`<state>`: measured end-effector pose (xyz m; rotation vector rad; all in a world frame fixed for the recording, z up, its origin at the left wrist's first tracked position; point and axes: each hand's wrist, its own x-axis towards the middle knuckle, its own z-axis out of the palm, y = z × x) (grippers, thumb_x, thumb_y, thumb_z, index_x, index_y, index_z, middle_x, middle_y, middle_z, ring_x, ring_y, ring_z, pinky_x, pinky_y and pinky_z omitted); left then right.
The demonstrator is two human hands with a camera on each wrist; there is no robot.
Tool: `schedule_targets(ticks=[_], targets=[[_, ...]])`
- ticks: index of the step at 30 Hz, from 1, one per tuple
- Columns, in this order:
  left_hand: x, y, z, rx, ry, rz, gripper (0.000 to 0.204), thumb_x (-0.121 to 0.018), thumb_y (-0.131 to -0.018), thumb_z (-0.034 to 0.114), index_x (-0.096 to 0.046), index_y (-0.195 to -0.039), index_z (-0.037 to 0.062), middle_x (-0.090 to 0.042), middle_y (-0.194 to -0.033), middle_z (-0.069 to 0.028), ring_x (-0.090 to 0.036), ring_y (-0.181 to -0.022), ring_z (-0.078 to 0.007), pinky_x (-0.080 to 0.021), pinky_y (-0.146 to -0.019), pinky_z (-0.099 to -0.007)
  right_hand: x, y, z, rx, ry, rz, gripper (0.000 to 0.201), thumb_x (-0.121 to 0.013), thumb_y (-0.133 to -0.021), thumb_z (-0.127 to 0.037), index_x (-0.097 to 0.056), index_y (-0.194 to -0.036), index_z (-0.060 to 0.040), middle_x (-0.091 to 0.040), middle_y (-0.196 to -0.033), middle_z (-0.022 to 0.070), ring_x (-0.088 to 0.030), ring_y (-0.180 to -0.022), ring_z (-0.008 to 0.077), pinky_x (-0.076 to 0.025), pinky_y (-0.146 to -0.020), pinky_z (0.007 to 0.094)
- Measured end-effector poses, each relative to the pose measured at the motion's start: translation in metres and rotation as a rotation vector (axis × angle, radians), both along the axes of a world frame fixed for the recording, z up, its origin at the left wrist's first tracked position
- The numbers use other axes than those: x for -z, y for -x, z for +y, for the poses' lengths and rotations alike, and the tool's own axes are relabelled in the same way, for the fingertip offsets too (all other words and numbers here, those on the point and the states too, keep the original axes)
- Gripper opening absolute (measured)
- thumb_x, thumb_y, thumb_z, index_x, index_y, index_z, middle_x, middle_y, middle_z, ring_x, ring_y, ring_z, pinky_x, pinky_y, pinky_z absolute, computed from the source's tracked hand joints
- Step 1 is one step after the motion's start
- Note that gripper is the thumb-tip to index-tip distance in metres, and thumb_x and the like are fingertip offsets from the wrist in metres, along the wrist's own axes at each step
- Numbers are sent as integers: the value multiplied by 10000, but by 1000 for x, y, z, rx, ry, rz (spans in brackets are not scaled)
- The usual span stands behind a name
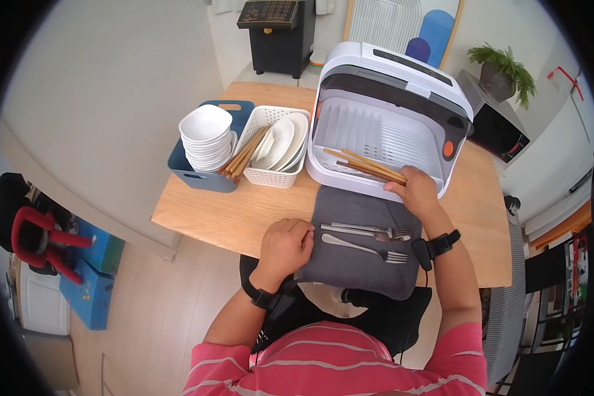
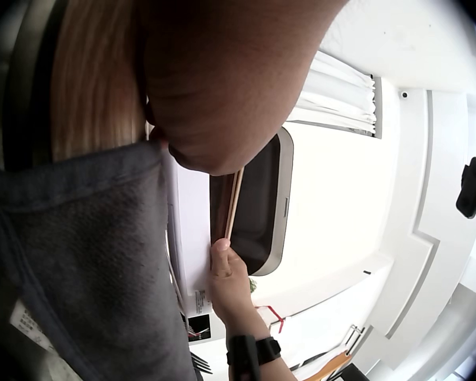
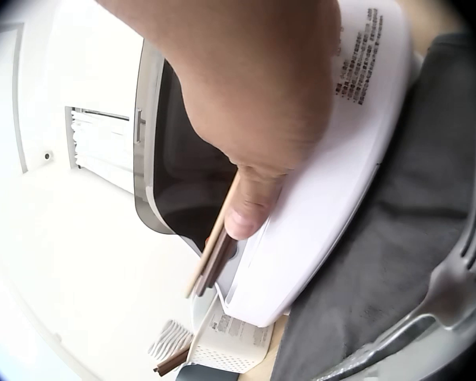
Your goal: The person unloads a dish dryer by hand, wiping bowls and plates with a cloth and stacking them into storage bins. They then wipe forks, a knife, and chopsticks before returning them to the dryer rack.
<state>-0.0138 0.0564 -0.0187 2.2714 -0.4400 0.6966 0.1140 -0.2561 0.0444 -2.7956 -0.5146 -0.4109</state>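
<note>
The right hand (image 1: 414, 191) grips several wooden chopsticks (image 1: 366, 166) by one end, over the front of the white dish cabinet (image 1: 320, 168), whose lid is raised. In the right wrist view the thumb of the right hand (image 3: 258, 151) presses on the chopsticks (image 3: 214, 258). Loosely curled, the left hand (image 1: 285, 247) rests by the left edge of the grey cloth (image 1: 356, 274), with nothing visible in it. Forks (image 1: 383, 254) and other metal cutlery (image 1: 346, 230) lie on that cloth, between the two hands.
Left of the cabinet stand a blue basket (image 1: 204, 181) with stacked white bowls (image 1: 206, 135) and a white basket (image 1: 270, 178) holding plates (image 1: 296, 142) and more chopsticks (image 1: 247, 155). Behind are a black appliance (image 1: 280, 49), a microwave (image 1: 498, 129) and a potted plant (image 1: 501, 76).
</note>
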Motion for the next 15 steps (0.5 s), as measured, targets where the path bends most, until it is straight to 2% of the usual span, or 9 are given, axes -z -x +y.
schedule_targets(ticks=[4,5,7,8,10,11,12,14,15], targets=[[3,-1,-1,6,-6,-13,90,-712,-776,14,-708,-861,42,-718,-851,-108,-685,-807,-313,-547,-744,-415,-5,5,0,56,-51,-211,575,-819,-771,-537,-596,-798,-7,-639,-763,184,-625,-738,403,-494,-647,457],[2,-2,-1,8,-7,-14,90,-712,-776,14,-708,-861,42,-718,-851,-108,-685,-807,-313,-547,-744,-415,-13,10,4,58,-52,-212,575,-819,-771,-537,-596,-798,-7,-639,-763,184,-625,-738,403,-494,-647,457],[3,-1,-1,1,-3,-7,93,-708,-772,12,-709,-861,41,-719,-848,-107,-689,-810,-313,-549,-748,-413,-32,25,18,138,-288,-75,540,-819,-835,-492,-585,-794,-7,-597,-682,121,-604,-649,308,-463,-594,405],[3,0,-2,6,0,-4,93,-708,-772,12,-709,-861,41,-719,-848,-107,-689,-810,-313,-549,-748,-413,-32,30,23,143,-285,-73,540,-819,-835,-492,-585,-794,-7,-597,-682,121,-604,-649,308,-463,-594,405],[2,-1,-3,-3,11,-28,108,-714,-757,23,-707,-861,48,-704,-817,-100,-672,-782,-303,-537,-736,-422,-31,41,33,64,-809,-7,489,-797,-905,-439,-575,-778,-22,-581,-661,33,-568,-622,171,-426,-563,342],[2,-1,-4,2,12,-29,108,-714,-757,23,-707,-861,48,-704,-817,-100,-672,-782,-303,-537,-736,-422,-29,48,38,38,-891,-60,458,-771,-943,-427,-580,-781,-43,-569,-663,-20,-542,-633,90,-408,-551,287],[2,-1,-4,-1,13,-33,106,-713,-760,21,-710,-863,47,-707,-820,-101,-673,-783,-303,-537,-736,-422,-20,51,41,41,-891,-62,458,-771,-943,-427,-580,-781,-43,-569,-663,-20,-542,-633,90,-408,-551,287],[3,-1,-3,-5,12,-38,105,-713,-763,19,-712,-864,46,-710,-824,-102,-674,-785,-304,-536,-736,-423,1,54,49,32,-1188,80,405,-771,-951,-392,-599,-802,-57,-589,-653,-8,-538,-599,86,-420,-552,268],[2,0,-3,-6,10,-47,102,-712,-766,19,-713,-865,45,-709,-821,-102,-674,-783,-304,-536,-735,-423,3,58,58,53,-1234,98,353,-768,-959,-344,-612,-820,-59,-591,-649,-6,-549,-605,74,-428,-557,244]])
